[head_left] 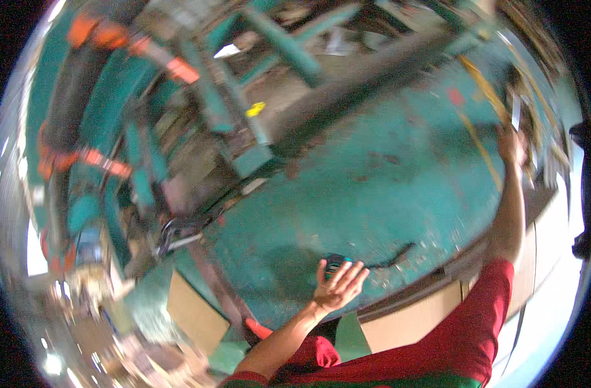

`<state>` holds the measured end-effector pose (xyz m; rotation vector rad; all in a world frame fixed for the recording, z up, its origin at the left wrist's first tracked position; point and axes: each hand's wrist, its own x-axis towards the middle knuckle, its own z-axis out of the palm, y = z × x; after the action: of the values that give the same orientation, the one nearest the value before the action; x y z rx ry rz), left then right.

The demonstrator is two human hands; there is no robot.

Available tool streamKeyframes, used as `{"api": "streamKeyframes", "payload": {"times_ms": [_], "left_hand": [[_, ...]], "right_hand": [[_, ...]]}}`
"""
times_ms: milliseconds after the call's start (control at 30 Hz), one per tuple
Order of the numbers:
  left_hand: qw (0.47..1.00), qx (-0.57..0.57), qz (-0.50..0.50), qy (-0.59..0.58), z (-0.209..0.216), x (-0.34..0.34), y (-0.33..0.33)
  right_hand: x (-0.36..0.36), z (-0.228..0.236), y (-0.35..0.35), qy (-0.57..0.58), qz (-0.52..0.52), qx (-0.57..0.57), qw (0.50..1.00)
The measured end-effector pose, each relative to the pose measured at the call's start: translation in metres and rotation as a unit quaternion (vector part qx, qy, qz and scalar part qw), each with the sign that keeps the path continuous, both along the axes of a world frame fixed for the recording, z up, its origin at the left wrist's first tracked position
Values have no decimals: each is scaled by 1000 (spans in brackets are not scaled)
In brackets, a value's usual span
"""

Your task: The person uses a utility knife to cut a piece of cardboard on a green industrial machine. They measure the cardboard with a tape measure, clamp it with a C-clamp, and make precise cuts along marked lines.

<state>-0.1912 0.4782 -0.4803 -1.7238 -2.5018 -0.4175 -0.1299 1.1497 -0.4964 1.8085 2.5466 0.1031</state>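
Observation:
My left hand (339, 286) is over the near part of a worn teal table surface (373, 194), back up, fingers straight and spread. A small dark object with a teal edge (336, 261) shows between its thumb and fingers; whether they touch it I cannot tell. From beside the fingertips a thin dark strip (395, 257) runs to the right. Stretched far to the right, my right hand (512, 147) is at the table's right side. Its fingers are smeared by motion. Just beyond them is a narrow white piece (516, 112), its kind unclear.
A dark roller or beam (366, 84) crosses the far side of the surface, with teal frame bars (282, 45) behind. Orange-banded dark pipework (82, 84) stands left. Tan boards (195, 313) lean at the near left. Pale scraps (389, 275) lie near my left hand.

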Motion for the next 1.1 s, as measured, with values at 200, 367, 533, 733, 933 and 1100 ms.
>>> {"api": "streamKeyframes", "payload": {"times_ms": [200, 367, 533, 733, 933, 1100], "left_hand": [[1000, 3, -10, -16, -3, 1, -2], [999, 12, -23, -40, -11, 2, -1], [998, 19, -14, -55, -13, 3, 4], [997, 60, 22, -50, 0, -6, 13], [972, -37, 38, -228, 63, -39, -27], [963, 165, -65, -201, 128, -9, -193]], "right_hand": [[25, -56, 51, -1, 22, 88, 996], [30, -46, 47, 250, 138, 110, 952], [38, 22, -40, 568, 85, -327, 750], [86, 101, -298, 608, 78, -492, 618], [141, 92, -585, 619, 39, -485, 617], [176, 92, -766, 653, -120, -502, 554]]}}
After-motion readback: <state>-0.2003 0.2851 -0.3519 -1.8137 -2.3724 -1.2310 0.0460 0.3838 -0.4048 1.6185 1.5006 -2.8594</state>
